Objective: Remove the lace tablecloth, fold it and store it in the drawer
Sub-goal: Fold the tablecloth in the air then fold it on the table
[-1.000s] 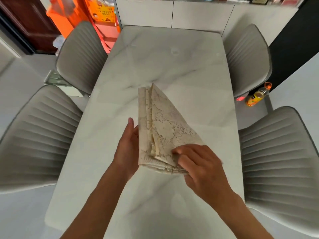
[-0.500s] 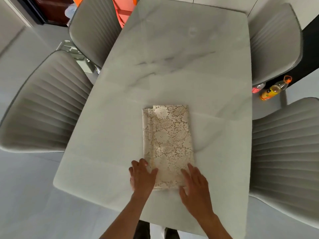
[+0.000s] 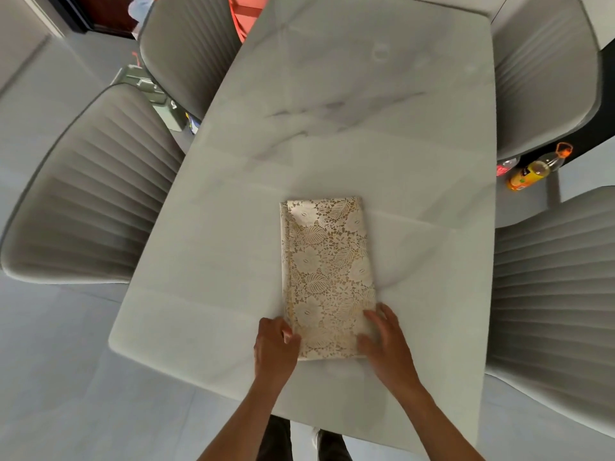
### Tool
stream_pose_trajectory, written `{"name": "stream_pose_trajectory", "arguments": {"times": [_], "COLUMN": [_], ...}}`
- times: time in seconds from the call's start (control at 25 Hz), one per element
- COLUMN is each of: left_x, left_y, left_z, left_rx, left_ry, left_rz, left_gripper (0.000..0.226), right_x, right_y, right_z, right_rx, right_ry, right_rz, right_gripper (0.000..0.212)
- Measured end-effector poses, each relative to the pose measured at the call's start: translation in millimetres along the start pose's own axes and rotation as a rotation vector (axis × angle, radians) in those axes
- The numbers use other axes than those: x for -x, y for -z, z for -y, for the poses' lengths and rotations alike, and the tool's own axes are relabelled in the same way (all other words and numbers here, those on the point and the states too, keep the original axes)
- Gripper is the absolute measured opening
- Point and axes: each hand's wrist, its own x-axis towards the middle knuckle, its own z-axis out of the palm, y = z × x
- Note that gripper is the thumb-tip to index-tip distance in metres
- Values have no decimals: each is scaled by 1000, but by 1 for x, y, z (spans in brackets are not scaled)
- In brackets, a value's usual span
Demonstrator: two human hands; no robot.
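- Two hands sit at the near end of the lace tablecloth, one on each side.
- I see the tablecloth folded into a long, flat shape. It lies on the white marble table, close to the near edge and a bit right of the middle.
- My left hand touches the near left corner of the cloth. Its fingers are curled, and the thumb lies on top of the cloth edge. I cannot tell if it has pinched the cloth or only pushes on it.
- My right hand rests on the near right corner. Its fingers are spread out and lie flat on the lace, pressing down, not wrapped around anything.
- I count four grey chairs, two on each side of the table. The near left chair is pushed up close to the table edge.
- I see a bottle of orange drink lying on the floor on the right, between the two right chairs.
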Motion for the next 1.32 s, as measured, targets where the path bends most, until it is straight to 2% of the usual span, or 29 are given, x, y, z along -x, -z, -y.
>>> {"name": "stream_pose_trajectory", "arguments": {"times": [0.08,0.16,0.28,0.32,0.4,0.44,0.52,0.64,0.72,0.8,0.84,0.88,0.96,1.0,1.08,1.16,1.24,1.32], "left_x": [0,-6,-19,-21,-31,-40,-59,-78,-81,-83,-81,-78,-73,-74,-80,-82,-83,-85], "left_y": [-2,-1,12,16,23,25,35,40,39,37,32,28,21,19,18,16,8,1], "left_z": [3,4,4,7,14,18,24,36,39,39,40,39,25,17,5,-8,-16,-21], "left_rx": [-217,-446,-583,-662,-803,-787,-704,-670,-722,-731,-676,-526,-86,94,193,224,251,226], "left_ry": [-211,-433,-582,-655,-795,-836,-852,-956,-976,-1012,-996,-887,-499,-328,-168,-99,-87,-82], "left_rz": [-53,25,115,111,175,258,424,471,478,427,393,367,334,318,239,170,39,-52], "left_gripper": [34,50,50,52,62,68,70,71,86,90,86,77,48,33,13,33,52,56], "right_x": [-6,-8,-7,-7,-12,-18,-30,-49,-57,-64,-66,-67,-75,-82,-95,-107,-116,-126], "right_y": [4,7,14,18,25,29,40,36,30,31,34,39,50,51,46,34,21,14], "right_z": [2,-3,-15,-21,-38,-48,-55,-54,-48,-42,-37,-30,-13,-4,9,17,22,26], "right_rx": [-58,-63,-33,50,423,594,765,780,755,690,568,385,48,-54,-187,-223,-141,-27], "right_ry": [-124,-190,-109,-22,293,469,705,866,944,955,902,800,535,407,207,128,70,13], "right_rz": [-2,61,90,69,12,3,75,192,201,209,230,247,252,220,110,-34,-123,-148], "right_gripper": [48,45,34,33,45,55,66,72,67,59,51,40,18,19,24,24,28,38]}}
